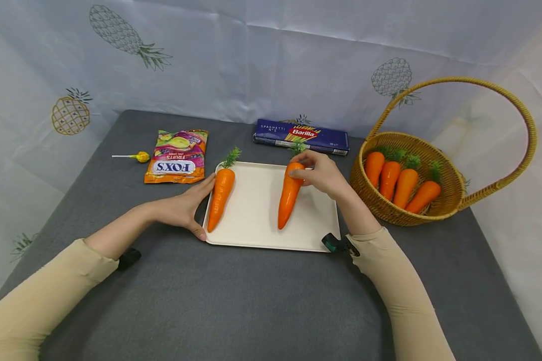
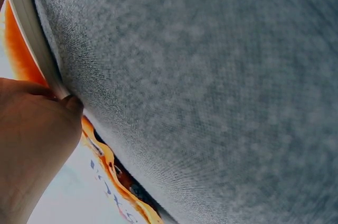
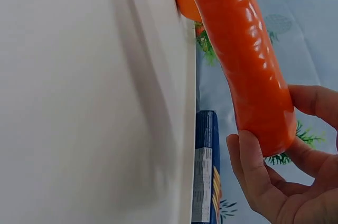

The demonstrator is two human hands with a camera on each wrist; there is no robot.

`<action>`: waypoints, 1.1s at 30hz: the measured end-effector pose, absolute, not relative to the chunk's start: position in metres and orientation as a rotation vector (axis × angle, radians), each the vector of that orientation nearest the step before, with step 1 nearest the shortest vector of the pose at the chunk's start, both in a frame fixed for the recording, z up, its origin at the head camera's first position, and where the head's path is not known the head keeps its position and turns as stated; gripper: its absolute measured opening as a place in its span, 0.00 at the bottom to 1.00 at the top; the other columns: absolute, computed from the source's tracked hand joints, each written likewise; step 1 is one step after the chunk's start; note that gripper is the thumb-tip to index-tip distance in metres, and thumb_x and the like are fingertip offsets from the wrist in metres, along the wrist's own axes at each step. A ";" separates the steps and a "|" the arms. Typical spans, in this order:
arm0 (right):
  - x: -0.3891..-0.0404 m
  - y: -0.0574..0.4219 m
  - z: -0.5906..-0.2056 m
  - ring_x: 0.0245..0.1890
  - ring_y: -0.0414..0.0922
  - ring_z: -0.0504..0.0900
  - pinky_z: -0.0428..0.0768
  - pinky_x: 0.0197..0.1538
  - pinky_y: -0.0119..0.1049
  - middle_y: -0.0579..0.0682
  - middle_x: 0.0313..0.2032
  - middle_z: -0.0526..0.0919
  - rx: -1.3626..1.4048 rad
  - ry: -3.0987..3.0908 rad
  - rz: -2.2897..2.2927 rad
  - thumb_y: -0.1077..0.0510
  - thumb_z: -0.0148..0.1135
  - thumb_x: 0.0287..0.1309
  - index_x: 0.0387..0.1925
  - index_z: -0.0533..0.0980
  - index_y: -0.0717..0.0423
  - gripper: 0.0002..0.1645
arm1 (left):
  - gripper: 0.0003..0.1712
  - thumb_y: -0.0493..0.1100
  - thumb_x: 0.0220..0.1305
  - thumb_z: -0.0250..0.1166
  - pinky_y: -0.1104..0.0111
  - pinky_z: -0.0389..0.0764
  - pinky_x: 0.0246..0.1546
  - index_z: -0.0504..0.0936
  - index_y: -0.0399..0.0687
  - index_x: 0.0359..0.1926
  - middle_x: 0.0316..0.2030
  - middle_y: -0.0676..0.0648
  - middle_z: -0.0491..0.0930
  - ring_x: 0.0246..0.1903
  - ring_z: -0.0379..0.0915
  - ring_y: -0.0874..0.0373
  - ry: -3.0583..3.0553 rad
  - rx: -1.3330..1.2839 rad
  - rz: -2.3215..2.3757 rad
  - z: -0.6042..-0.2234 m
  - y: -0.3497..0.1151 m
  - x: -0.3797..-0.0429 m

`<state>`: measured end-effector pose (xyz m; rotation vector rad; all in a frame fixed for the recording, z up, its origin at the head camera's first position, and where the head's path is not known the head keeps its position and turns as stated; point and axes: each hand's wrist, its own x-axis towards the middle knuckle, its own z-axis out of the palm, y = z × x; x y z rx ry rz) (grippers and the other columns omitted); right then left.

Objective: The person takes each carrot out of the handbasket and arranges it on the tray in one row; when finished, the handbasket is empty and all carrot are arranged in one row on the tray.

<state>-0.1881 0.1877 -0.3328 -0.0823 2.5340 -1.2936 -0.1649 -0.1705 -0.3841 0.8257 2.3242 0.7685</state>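
Observation:
In the head view a cream tray [image 1: 257, 200] lies on the table, with an orange carrot [image 1: 221, 198] along its left side. My left hand [image 1: 182, 206] is spread against the tray's left edge, fingers beside that carrot's upper part and thumb at the near corner. The left wrist view shows part of the hand [image 2: 37, 134] touching the tray's rim [image 2: 34, 28]. Over the tray's right half, my right hand [image 1: 318, 173] pinches a second carrot [image 1: 290, 193] near its leafy top, tip toward me. The right wrist view shows this carrot [image 3: 248, 65] raised above the tray, casting a shadow.
A wicker basket [image 1: 359, 173] with a tall handle holds several carrots at the right. Behind the tray lies a blue spaghetti box [image 1: 271, 131]. A Fox's candy bag [image 1: 177, 155] and a yellow lollipop [image 1: 142, 157] lie at the back left.

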 end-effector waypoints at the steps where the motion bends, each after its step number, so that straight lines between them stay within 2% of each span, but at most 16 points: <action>1: -0.188 0.186 -0.333 0.47 0.52 0.83 0.86 0.50 0.49 0.57 0.52 0.79 -0.086 2.531 -1.293 0.49 0.67 0.60 0.56 0.76 0.51 0.24 | 0.84 0.61 0.38 0.81 0.34 0.38 0.73 0.28 0.39 0.78 0.78 0.39 0.21 0.78 0.25 0.34 2.325 0.823 0.766 -0.384 -0.171 -0.165; 33: -0.188 0.140 -0.343 0.43 0.50 0.83 0.87 0.46 0.46 0.57 0.48 0.79 -0.179 2.452 -1.349 0.51 0.69 0.57 0.53 0.78 0.51 0.22 | 0.84 0.61 0.37 0.81 0.34 0.38 0.73 0.29 0.40 0.78 0.79 0.40 0.21 0.78 0.24 0.35 2.326 0.807 0.755 -0.387 -0.171 -0.167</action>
